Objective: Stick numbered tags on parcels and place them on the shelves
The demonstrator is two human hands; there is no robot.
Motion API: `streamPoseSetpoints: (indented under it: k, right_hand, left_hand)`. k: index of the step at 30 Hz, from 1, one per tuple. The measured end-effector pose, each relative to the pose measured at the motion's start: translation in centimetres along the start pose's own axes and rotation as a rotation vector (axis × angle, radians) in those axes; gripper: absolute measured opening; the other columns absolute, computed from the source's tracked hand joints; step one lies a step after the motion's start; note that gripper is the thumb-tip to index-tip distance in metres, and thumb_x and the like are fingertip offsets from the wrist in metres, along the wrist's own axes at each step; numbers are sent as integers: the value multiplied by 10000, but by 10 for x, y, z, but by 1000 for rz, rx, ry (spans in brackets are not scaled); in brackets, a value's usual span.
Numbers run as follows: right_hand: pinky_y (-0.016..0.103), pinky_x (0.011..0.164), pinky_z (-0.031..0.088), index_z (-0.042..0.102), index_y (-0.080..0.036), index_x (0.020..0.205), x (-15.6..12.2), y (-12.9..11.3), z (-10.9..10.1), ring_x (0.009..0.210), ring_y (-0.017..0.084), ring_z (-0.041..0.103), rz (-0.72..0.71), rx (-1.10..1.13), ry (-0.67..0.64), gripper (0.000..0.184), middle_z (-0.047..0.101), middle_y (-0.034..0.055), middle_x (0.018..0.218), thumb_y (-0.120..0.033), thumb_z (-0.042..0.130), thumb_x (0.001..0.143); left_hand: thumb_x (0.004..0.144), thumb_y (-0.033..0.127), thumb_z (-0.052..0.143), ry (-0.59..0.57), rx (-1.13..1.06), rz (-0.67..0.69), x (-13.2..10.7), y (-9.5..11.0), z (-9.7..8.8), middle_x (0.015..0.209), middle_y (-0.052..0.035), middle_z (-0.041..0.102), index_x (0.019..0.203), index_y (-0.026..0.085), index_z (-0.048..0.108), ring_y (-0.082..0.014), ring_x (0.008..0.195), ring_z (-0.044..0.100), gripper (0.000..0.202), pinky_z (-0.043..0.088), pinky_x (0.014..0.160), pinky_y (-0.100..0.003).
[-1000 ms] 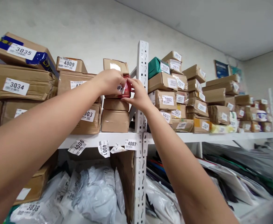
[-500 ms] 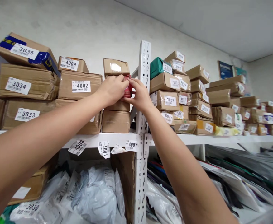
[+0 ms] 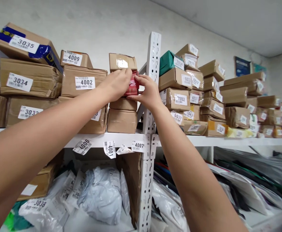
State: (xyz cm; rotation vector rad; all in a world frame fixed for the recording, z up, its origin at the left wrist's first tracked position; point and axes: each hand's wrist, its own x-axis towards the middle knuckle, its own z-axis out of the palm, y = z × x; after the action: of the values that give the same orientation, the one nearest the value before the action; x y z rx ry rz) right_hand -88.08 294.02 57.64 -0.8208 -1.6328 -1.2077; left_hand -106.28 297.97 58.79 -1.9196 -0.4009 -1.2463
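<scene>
A small red box [image 3: 133, 84] sits in a narrow stack of cardboard boxes beside the white post. My left hand [image 3: 120, 83] is closed against its left front, fingers bent and pressed on it, covering much of that side. From the right, my right hand [image 3: 147, 93] grips the box, with a finger near its upper corner and another digit along its lower edge. A brown carton [image 3: 123, 62] rests directly above the red box. Below are two more brown cartons, the lowest carton [image 3: 121, 120] standing on the white shelf [image 3: 97, 140].
The perforated white post [image 3: 153, 58] rises just right of my hands. Labelled cartons such as 4002 [image 3: 83, 80] and 7002 [image 3: 178, 99] are piled on both sides. Loose number stickers, one reading 4007 [image 3: 138, 146], hang from the shelf edge. Plastic-wrapped parcels [image 3: 102, 196] lie below.
The view has shifted, so the shelf sits slightly higher in the picture. Both hands stay at the red box, and more of its front shows between them.
</scene>
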Motion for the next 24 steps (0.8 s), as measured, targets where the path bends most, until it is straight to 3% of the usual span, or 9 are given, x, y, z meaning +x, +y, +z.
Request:
streamPoseSetpoints:
  k: [5,9,15,19,24]
  right_hand:
    - [548,1068,452,617,-213,1203,0,5,4,1189,329,562,19,-1,26,732,586,99,1275,-352,896,541]
    - [542,1069,458,621,-200,1200,-1,7,7,1199,339,557,42,29,32,733,584,114,1286,-323,900,533]
    - [585,1044,472,618,-209,1191,-1,12,8,1197,366,554,58,117,32,752,583,100,1281,-315,906,504]
    - [571,1033,487,619,-205,1188,-1,17,11,1170,358,580,54,134,45,756,602,94,1270,-304,906,496]
    - [570,1008,507,621,-182,1187,-3,16,11,1150,364,593,74,190,24,756,606,94,1271,-302,905,496]
  left_hand:
    - [930,242,389,-48,-11,-50,2,0,-8,1065,-97,625,1158,151,492,-278,1046,601,267,455,828,-350]
    - [929,276,415,-60,-10,-58,1,-2,-13,1105,-120,629,1171,147,475,-295,1035,607,281,455,811,-355]
    - [923,301,378,6,-93,-20,1,-10,-12,1048,-108,637,1121,233,506,-307,986,599,245,462,786,-424]
    - [898,221,405,-11,-111,-7,2,-11,-16,1090,-115,616,1100,180,517,-306,1030,584,234,466,830,-438]
    - [945,188,360,-5,-151,23,0,-15,-26,1233,-125,591,1161,105,486,-221,1086,559,264,470,916,-380]
